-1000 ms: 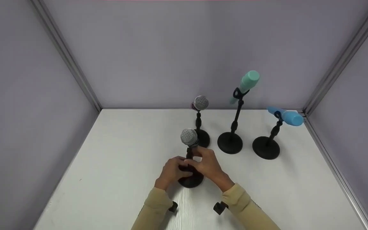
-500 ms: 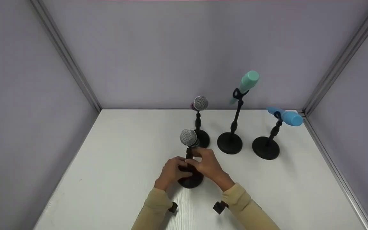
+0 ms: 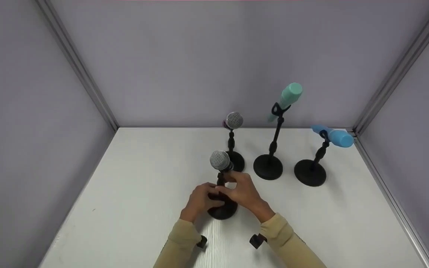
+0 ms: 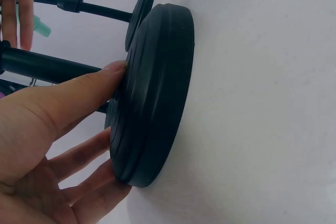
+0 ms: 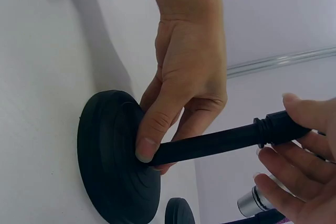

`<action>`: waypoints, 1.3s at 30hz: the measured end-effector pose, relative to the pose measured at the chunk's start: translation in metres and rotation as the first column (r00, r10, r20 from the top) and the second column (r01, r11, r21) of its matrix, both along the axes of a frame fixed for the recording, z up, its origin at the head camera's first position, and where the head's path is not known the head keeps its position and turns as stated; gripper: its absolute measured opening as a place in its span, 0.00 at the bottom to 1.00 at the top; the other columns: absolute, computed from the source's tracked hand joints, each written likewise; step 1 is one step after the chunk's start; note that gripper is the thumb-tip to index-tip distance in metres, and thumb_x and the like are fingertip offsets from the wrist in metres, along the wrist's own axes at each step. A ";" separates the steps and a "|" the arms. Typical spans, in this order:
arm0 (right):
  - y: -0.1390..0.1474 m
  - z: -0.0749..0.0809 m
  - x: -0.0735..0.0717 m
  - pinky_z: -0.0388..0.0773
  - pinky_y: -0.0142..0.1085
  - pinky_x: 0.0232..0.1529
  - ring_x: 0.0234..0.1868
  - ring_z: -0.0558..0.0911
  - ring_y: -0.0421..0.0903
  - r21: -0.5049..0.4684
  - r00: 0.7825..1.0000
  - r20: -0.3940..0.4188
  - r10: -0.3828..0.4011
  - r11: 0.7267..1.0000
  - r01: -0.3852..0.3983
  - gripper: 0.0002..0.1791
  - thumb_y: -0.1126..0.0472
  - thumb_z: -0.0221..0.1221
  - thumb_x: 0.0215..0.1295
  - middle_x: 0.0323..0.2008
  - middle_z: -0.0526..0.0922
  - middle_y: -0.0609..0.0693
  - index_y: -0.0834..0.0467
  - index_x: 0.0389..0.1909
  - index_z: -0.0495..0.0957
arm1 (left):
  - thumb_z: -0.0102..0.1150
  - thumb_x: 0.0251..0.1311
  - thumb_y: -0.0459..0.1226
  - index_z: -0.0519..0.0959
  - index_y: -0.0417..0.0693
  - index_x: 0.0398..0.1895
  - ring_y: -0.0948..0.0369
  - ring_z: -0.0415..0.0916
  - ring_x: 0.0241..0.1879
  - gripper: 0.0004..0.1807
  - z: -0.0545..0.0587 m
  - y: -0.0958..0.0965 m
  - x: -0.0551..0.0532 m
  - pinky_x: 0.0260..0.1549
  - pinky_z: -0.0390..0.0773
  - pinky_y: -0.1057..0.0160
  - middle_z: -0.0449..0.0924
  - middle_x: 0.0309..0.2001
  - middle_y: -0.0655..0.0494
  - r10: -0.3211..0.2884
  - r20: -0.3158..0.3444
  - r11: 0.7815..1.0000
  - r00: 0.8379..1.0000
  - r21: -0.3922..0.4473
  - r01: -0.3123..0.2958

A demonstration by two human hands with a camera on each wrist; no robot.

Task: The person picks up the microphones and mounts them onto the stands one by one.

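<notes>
A black desk microphone stand [image 3: 222, 213] with a round base stands before me, bearing a microphone [image 3: 220, 160] with a silver mesh head. My left hand [image 3: 199, 201] holds the stand low down. In the left wrist view its thumb [image 4: 105, 80] lies on top of the base [image 4: 157, 93], and its other fingers reach to the rim. Higher up, my right hand [image 3: 244, 191] grips the stand just under the microphone. The right wrist view shows its thumb and fingers about the collar [image 5: 283, 128] of the pole [image 5: 210, 145].
Behind stands another stand with a silver-headed microphone [image 3: 234, 120]. To its right, a taller stand bears a mint green microphone [image 3: 291, 93], and a short one a blue microphone [image 3: 339, 137]. Grey walls [image 3: 184, 63] enclose the white table [image 3: 143, 178] at back and sides.
</notes>
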State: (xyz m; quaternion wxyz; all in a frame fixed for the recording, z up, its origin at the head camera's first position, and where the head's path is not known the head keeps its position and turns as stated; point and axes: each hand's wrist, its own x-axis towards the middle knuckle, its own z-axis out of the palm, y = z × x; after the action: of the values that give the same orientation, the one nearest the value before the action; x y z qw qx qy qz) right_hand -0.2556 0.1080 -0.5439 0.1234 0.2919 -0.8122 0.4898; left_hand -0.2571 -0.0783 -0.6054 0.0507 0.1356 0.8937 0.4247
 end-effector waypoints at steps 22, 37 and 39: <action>0.012 0.010 -0.012 0.88 0.42 0.49 0.41 0.89 0.48 0.060 0.986 0.125 0.113 0.991 -0.122 0.11 0.65 0.74 0.58 0.37 0.89 0.51 0.58 0.40 0.83 | 0.81 0.50 0.41 0.91 0.46 0.42 0.47 0.81 0.57 0.16 -0.003 0.001 0.000 0.58 0.80 0.44 0.85 0.56 0.50 0.012 0.011 1.000 1.000 -0.007 -0.012; 0.019 0.019 -0.018 0.87 0.47 0.53 0.48 0.89 0.51 0.101 0.958 0.133 0.254 0.958 -0.268 0.11 0.68 0.68 0.64 0.44 0.89 0.55 0.60 0.47 0.84 | 0.81 0.50 0.41 0.91 0.44 0.41 0.48 0.81 0.57 0.16 -0.001 0.001 -0.001 0.59 0.80 0.45 0.85 0.56 0.49 0.010 0.010 1.000 1.000 0.002 -0.010; 0.020 0.021 -0.019 0.86 0.48 0.55 0.49 0.89 0.53 0.102 0.951 0.149 0.272 0.952 -0.289 0.11 0.70 0.67 0.65 0.45 0.89 0.56 0.61 0.47 0.84 | 0.80 0.50 0.41 0.91 0.44 0.41 0.48 0.81 0.57 0.16 -0.001 0.000 -0.001 0.59 0.80 0.45 0.85 0.56 0.49 0.005 0.007 1.000 1.000 0.007 -0.005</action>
State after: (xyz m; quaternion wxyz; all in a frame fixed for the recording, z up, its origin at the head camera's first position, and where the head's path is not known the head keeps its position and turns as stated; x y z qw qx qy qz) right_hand -0.2748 0.1279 -0.5233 -0.0203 0.3781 -0.7972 0.4701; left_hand -0.2581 -0.0779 -0.6065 0.0523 0.1320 0.8922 0.4287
